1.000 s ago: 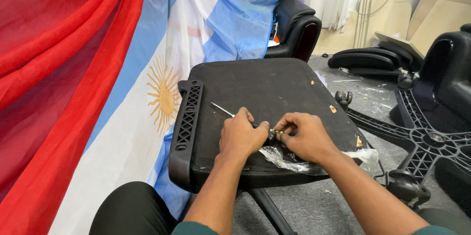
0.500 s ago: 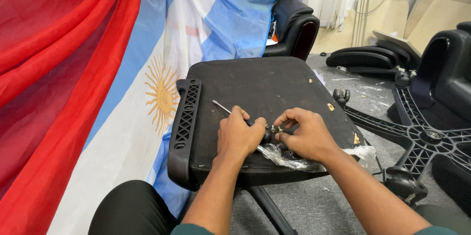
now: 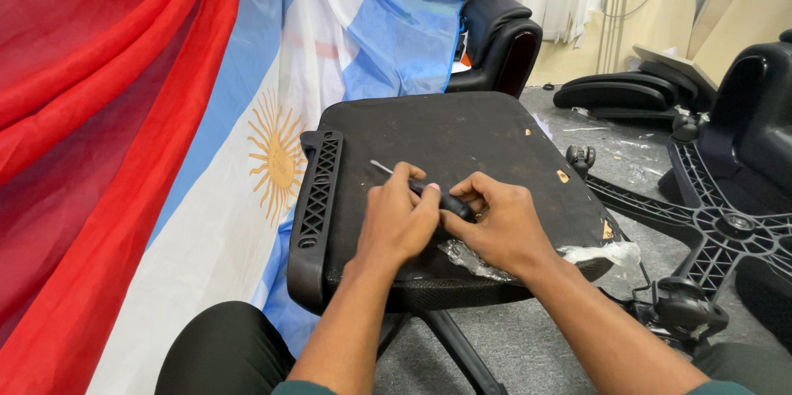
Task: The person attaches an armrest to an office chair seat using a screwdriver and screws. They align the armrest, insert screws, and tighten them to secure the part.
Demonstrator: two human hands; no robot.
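A black chair seat [image 3: 462, 135] lies upside down in front of me, its flat underside up. A screwdriver [image 3: 417, 187] with a thin metal shaft and a black handle lies across it. My left hand [image 3: 396, 222] is closed over the middle of the tool. My right hand [image 3: 499, 226] pinches the handle end with its fingertips. Both hands rest close together on the near part of the seat. A crumpled clear plastic bag [image 3: 478, 261] lies under my right hand.
A black slotted armrest bracket [image 3: 318, 197] runs along the seat's left edge. A red cloth [image 3: 91, 131] and a blue-white flag with a sun [image 3: 280, 156] hang at left. A star-shaped chair base [image 3: 726, 226] with casters lies at right. Chair parts [image 3: 615, 94] lie behind.
Both hands stay on the screwdriver near the seat's front edge. The fingers have shifted a little along the handle and the view has drifted slightly.
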